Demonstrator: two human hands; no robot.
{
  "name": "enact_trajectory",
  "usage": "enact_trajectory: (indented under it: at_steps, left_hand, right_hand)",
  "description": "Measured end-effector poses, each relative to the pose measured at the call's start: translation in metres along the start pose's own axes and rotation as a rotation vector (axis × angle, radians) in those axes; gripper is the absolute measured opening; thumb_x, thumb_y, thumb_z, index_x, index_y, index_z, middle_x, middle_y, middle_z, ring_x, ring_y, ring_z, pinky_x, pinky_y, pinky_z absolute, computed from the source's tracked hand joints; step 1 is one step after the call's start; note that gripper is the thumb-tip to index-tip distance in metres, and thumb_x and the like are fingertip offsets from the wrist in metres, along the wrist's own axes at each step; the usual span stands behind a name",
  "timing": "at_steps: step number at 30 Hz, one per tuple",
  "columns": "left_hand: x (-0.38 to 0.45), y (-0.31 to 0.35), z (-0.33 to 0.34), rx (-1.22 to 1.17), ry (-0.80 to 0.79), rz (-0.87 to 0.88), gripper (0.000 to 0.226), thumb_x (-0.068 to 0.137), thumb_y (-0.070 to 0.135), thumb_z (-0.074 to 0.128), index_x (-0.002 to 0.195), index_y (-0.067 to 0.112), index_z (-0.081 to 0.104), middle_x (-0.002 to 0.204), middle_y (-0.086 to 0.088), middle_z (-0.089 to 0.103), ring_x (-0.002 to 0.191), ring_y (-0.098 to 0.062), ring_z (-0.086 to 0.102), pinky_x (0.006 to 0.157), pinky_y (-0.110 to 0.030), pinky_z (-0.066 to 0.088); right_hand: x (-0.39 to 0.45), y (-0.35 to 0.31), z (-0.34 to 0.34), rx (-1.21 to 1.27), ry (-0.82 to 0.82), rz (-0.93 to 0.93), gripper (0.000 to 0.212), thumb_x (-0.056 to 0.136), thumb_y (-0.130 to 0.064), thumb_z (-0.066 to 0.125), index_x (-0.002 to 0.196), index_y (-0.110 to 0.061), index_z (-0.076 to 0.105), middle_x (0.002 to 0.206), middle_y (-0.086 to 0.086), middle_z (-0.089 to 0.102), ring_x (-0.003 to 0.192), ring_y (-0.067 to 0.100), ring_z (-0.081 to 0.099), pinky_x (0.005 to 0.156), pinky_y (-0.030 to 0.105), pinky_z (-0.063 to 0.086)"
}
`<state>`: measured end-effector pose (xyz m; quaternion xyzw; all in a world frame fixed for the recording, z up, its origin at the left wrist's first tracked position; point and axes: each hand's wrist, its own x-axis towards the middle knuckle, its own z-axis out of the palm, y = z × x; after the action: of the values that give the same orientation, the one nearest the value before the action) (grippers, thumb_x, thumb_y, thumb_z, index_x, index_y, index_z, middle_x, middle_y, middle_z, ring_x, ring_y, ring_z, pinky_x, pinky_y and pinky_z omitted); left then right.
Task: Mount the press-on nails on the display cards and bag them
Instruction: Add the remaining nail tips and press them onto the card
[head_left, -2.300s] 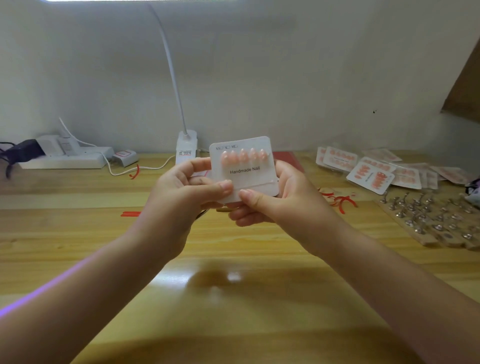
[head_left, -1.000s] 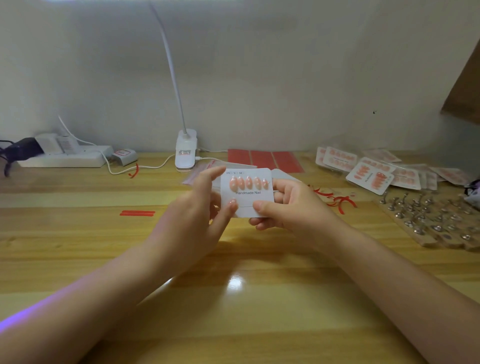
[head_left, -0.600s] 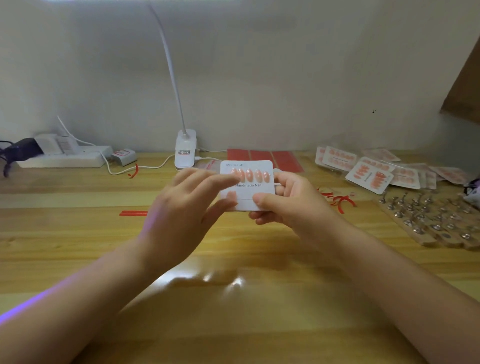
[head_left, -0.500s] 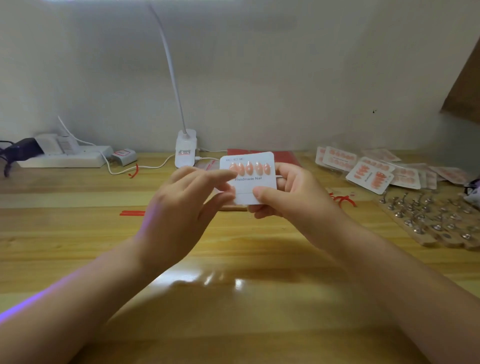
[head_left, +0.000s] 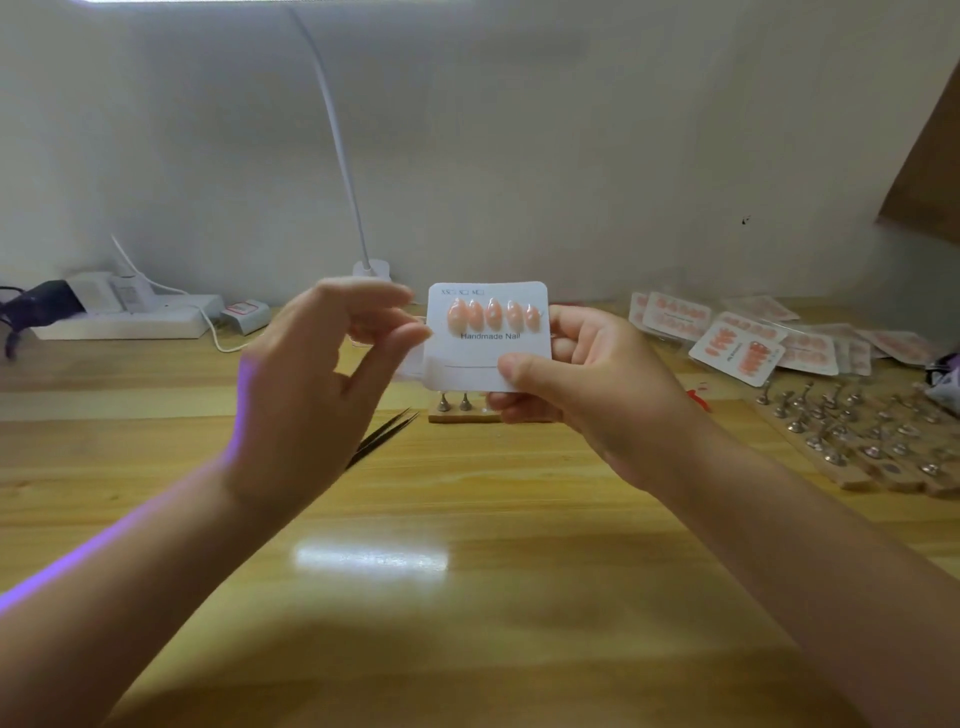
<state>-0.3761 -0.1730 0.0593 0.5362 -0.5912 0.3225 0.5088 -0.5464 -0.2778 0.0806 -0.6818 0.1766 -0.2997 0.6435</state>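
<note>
Left hand (head_left: 311, 384) raised just left of the display card (head_left: 485, 358), fingers loosely extended toward its left edge, blurred; contact unclear, holding nothing. Card is up above the table (head_left: 467, 571), reads "Handmade Nail", five peach press-on nails (head_left: 493, 314) in a row over the text. Right hand (head_left: 582, 395) pinches the card's lower right corner, thumb in front, fingers behind. Bagged cards (head_left: 737, 345) lie far right.

left hand (head_left: 311, 384): motion-blurred | wooden stand (head_left: 467, 413): perhaps half hidden by card (head_left: 488, 338)
</note>
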Motion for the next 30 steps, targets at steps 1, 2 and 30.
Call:
enact_trajectory:
  at_steps: [1,2,30]
  left_hand:
    - [0.001,0.002,-0.001,-0.002,0.005,-0.011,0.023,0.089,0.016,0.070,0.108,0.017,0.058,0.090,0.012,0.063,0.091,0.020,0.055,0.085,0.000,0.038]
    - [0.002,0.003,-0.001,-0.001,0.007,-0.007,0.025,0.088,0.017,0.071,0.109,0.017,0.058,0.090,0.012,0.063,0.091,0.020,0.056,0.085,-0.001,0.039]
    - [0.006,0.020,-0.002,-0.453,-0.116,-0.563,0.034,0.083,0.029,0.068,0.113,0.026,0.052,0.096,0.007,0.068,0.092,-0.008,0.066,0.078,-0.021,0.053]
  right_hand:
    - [0.000,0.000,0.000,0.006,0.001,-0.004,0.025,0.089,0.006,0.060,0.106,-0.012,0.060,0.093,0.015,0.074,0.068,0.020,0.071,0.062,0.024,0.057]
    - [0.000,-0.001,0.001,0.012,0.002,-0.008,0.024,0.089,0.007,0.060,0.106,-0.011,0.060,0.092,0.016,0.074,0.068,0.019,0.071,0.062,0.024,0.057]
    - [-0.002,-0.003,-0.001,-0.066,0.044,-0.104,0.026,0.088,0.005,0.062,0.108,-0.010,0.060,0.086,0.009,0.075,0.067,0.016,0.072,0.061,0.021,0.056]
